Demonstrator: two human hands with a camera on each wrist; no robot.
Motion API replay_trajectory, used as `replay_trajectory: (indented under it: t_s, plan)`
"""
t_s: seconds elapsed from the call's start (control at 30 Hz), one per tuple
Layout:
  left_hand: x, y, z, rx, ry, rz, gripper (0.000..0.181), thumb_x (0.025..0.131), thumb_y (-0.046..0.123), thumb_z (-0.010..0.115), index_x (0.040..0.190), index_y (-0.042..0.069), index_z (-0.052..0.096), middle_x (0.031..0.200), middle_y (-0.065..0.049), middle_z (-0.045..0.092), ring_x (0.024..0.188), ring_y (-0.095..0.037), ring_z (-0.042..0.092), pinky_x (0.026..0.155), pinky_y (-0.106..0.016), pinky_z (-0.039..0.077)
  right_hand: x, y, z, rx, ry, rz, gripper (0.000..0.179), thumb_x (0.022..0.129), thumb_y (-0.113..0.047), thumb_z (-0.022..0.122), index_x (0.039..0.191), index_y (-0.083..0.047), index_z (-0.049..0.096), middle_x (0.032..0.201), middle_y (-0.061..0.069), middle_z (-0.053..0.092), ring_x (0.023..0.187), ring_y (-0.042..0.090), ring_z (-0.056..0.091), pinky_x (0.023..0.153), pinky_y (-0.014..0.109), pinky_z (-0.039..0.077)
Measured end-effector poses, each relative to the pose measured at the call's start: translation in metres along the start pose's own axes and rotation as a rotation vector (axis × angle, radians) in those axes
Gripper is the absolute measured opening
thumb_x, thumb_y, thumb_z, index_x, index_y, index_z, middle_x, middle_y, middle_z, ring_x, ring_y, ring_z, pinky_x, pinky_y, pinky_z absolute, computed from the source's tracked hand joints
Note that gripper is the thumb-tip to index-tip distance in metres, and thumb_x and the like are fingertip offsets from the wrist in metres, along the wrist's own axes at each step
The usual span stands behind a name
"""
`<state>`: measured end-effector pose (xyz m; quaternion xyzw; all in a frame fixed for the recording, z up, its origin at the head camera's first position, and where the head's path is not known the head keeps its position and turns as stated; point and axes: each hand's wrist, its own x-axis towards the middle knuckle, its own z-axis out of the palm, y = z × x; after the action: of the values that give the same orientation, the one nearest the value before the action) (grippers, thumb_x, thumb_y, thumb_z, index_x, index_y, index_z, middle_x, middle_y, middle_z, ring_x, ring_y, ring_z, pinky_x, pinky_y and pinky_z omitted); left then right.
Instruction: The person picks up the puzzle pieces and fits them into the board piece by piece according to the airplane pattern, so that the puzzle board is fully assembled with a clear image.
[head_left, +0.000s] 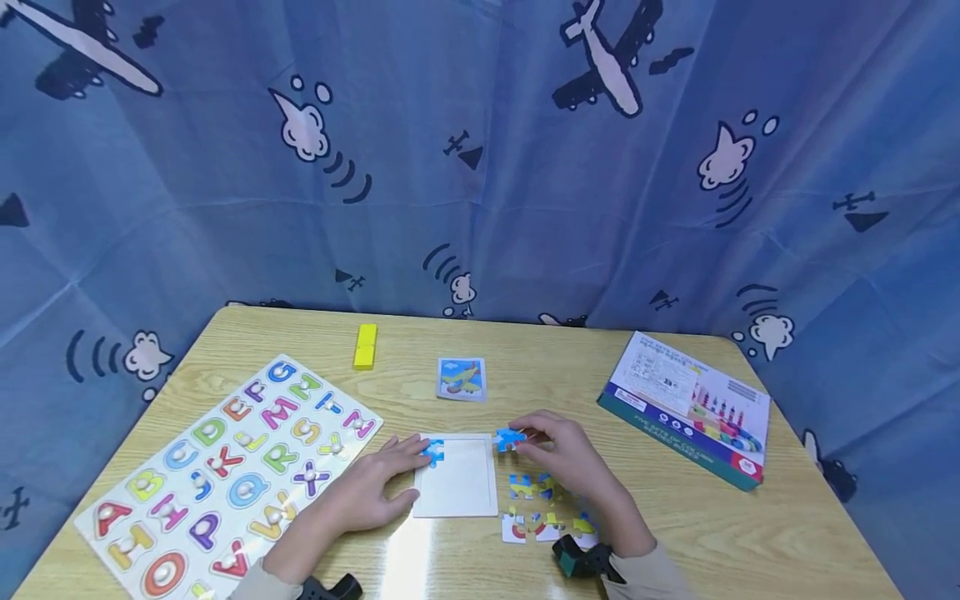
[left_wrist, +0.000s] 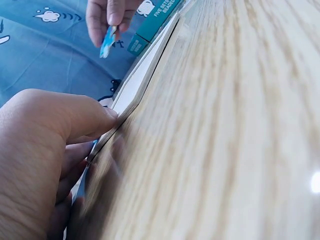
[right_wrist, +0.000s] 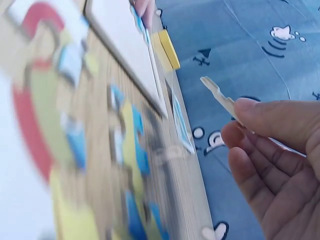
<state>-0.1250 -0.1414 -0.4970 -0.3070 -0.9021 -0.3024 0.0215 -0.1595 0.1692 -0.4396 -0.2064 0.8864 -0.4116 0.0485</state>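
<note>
Right hand (head_left: 567,457) pinching a small blue jigsaw piece (head_left: 509,439) between thumb and fingertips, just off the far right corner of the white rectangular puzzle tray (head_left: 459,487). Left hand (head_left: 375,492) resting with relaxed fingers on the tray's left edge, fingertips touching a blue piece (head_left: 434,451) already lying in its far left corner. Loose colourful pieces (head_left: 542,507) scattered on the wooden surface (head_left: 750,533), right of the tray.

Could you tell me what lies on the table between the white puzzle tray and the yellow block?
In the head view, only bare wooden tabletop lies between the white puzzle tray and the yellow block; the airplane picture card sits off to the side.
</note>
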Motion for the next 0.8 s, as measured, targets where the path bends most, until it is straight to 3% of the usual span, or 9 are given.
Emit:
replay_trajectory:
  t_s: [0.2,0.43,0.6,0.8]
  plan:
    - [0.000,0.000,0.000,0.001,-0.003,0.003,0.044,0.085,0.026,0.064,0.127,0.011,0.062,0.144,0.001,0.048,0.136,-0.015,0.040,0.115,-0.038,0.031,0.010,-0.014,0.014,0.010,-0.005,-0.002,0.025,0.088,-0.017,0.067,0.112,-0.012,0.068,0.109,-0.001,0.066,0.094,0.014,0.061,0.083,0.024,0.056]
    - [0.001,0.002,-0.003,0.003,-0.007,0.006,0.044,0.085,0.027,0.065,0.126,0.010,0.062,0.143,-0.001,0.049,0.135,-0.017,0.042,0.114,-0.040,0.033,0.026,-0.025,0.036,-0.002,-0.029,-0.050,0.027,0.089,-0.015,0.065,0.114,-0.005,0.068,0.112,0.004,0.066,0.094,0.016,0.063,0.081,0.025,0.058]
    - [0.001,0.004,-0.004,0.005,-0.012,0.001,0.044,0.085,0.026,0.064,0.127,0.010,0.062,0.143,-0.001,0.049,0.135,-0.017,0.042,0.114,-0.040,0.033,0.031,-0.028,0.049,-0.048,-0.062,-0.052,0.025,0.089,-0.012,0.065,0.113,-0.005,0.069,0.111,0.005,0.067,0.093,0.015,0.063,0.079,0.024,0.057]
    - [0.001,0.005,-0.005,0.010,-0.014,-0.016,0.044,0.085,0.027,0.065,0.127,0.012,0.062,0.143,0.000,0.049,0.135,-0.016,0.042,0.114,-0.039,0.033,0.030,-0.029,0.057,-0.134,-0.063,-0.066,0.026,0.089,-0.012,0.065,0.113,-0.006,0.069,0.112,0.006,0.067,0.104,0.019,0.063,0.088,0.034,0.056]
